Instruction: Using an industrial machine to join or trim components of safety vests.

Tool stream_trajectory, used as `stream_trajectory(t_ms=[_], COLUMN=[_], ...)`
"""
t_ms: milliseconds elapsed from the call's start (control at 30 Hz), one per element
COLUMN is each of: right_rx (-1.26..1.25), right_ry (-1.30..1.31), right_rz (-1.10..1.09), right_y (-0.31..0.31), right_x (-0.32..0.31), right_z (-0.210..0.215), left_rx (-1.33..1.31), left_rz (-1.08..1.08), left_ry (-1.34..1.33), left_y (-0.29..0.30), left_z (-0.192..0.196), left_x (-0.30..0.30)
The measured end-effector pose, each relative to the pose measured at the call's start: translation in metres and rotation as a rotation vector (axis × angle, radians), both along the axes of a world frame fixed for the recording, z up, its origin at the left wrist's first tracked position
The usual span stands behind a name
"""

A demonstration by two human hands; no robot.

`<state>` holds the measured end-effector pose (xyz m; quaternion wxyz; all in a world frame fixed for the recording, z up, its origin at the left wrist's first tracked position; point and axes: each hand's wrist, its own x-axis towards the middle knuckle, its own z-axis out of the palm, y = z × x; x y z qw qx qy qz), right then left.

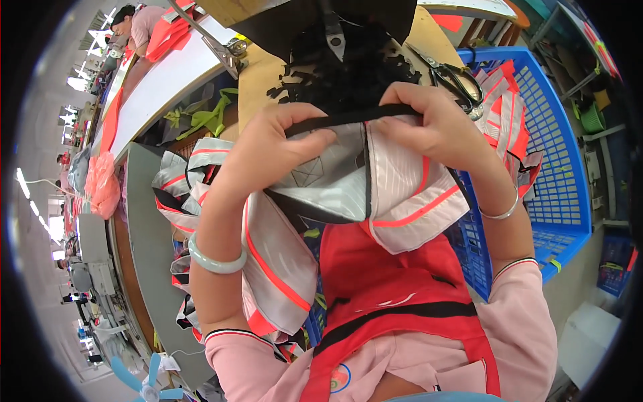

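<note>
My left hand [278, 144] and my right hand [435, 127] hold up a light grey sewn fabric piece [331, 177] by its black edge band [358, 117]. Thumbs face me on the near side, and the fingers wrap behind the band. Orange-red piping runs along the fabric, and stitched lines cross its middle panel. Its lower part hangs toward my lap. Just beyond my fingers lies a heap of black strips [321, 77], under a dark machine part with a pointed metal piece [335, 43]. Black-handled scissors [459, 84] rest on the wooden tabletop near my right hand.
On the right stands a blue plastic basket [559, 174] with grey and orange-red fabric pieces. More such pieces [184, 174] pile up at the left. A long white table [164, 74] runs toward another person [140, 27] at the far left. A blue fan [147, 385] sits lower left.
</note>
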<state>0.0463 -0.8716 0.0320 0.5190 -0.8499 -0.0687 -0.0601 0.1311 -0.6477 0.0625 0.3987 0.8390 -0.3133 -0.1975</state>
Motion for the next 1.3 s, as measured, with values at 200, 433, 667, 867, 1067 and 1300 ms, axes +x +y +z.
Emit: stream_trajectory(t_ms=[200, 433, 667, 867, 1067, 1300], right_rx=[0.105, 0.166, 0.197, 0.144, 0.194, 0.169], right_ry=[0.072, 0.135, 0.165, 0.116, 0.103, -0.014], right_rz=[0.047, 0.028, 0.016, 0.008, 0.002, -0.132], right_y=[-0.006, -0.011, -0.014, -0.015, -0.019, -0.034], right_x=[0.032, 0.057, 0.070, 0.078, 0.081, 0.046], right_z=[-0.019, -0.027, -0.030, -0.028, -0.024, -0.011], left_rx=[0.066, 0.077, 0.077, 0.011, 0.007, -0.120], left_rz=[0.038, 0.020, 0.017, 0.029, 0.084, 0.143], left_ry=[0.187, 0.180, 0.199, 0.289, 0.236, 0.364], left_y=[-0.007, -0.012, -0.015, -0.013, -0.019, -0.004], left_z=[-0.007, -0.015, -0.022, -0.025, -0.020, -0.019], left_x=[0.037, 0.070, 0.085, 0.094, 0.094, 0.082])
